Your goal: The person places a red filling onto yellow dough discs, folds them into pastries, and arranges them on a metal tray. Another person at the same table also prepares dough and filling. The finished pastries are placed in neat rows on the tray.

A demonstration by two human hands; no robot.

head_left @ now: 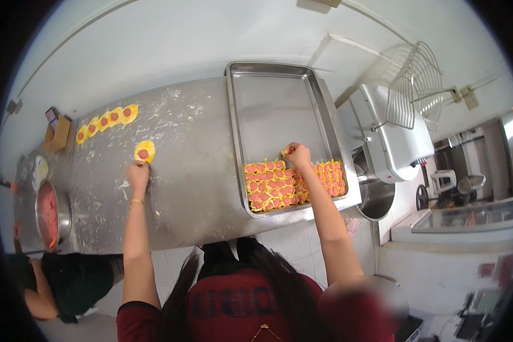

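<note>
Held a small, yellow-skinned piece with pink filling [285, 151] in the right hand [299, 156], with fingertips pinched close together, over a long rectangular steel tray [231, 114]. Kept it just beyond the far edge of a packed block of yellow, cup-shaped pieces with pink centres [271, 185]; could not tell touching from apart. Saw the tray's long axis run away from the body, with the packed block across the near end, the right hand much nearer to it than the left.

Gripped the near edge of a flat, round yellow wrapper with a pink dab [145, 150] in the left hand [138, 172], with fingers nearly together; could not tell lifted from lying. Saw a slanting row of five yellow rounds with pink dabs [104, 121] ahead and to the left of that hand, well apart from the tray.

Worked at a broad stainless-steel worktable [182, 171], streaked with pale, floury marks. Noted at far left a round metal bowl of pink mixture [66, 219], a small brown cardboard box [57, 137] and another person in dark green clothing [77, 282]. Found right of the tray a boxy pale-grey machine [376, 137] with a curved wire guard [413, 85]. Had a pale wall [182, 45] behind.
</note>
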